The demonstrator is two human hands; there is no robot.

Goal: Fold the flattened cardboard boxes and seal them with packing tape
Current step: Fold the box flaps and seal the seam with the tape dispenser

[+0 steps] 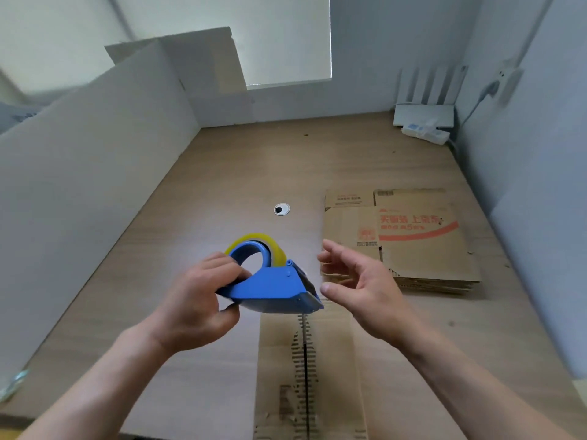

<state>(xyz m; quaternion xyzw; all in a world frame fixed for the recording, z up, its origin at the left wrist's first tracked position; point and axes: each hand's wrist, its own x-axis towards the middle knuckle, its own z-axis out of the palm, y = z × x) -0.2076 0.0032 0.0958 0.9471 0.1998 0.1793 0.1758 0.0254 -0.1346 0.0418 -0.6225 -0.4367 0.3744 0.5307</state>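
Note:
A blue tape dispenser (273, 287) with a yellowish roll of packing tape (270, 246) is held in my left hand (193, 300), above the wooden table (222, 173). Its cutter end points right, over the far end of a folded cardboard box (336, 369). The two top flaps of that box meet at a centre seam with torn paper along it. My right hand (359, 281) hovers open just right of the cutter, fingers spread, touching nothing. A stack of flattened cardboard boxes (413, 249) with red print lies to the right.
White partition panels (95, 160) stand along the left side, grey walls at the back and right. A round cable grommet (281, 209) sits mid-table. A white router (424, 114) and a power strip (425, 132) occupy the far right corner.

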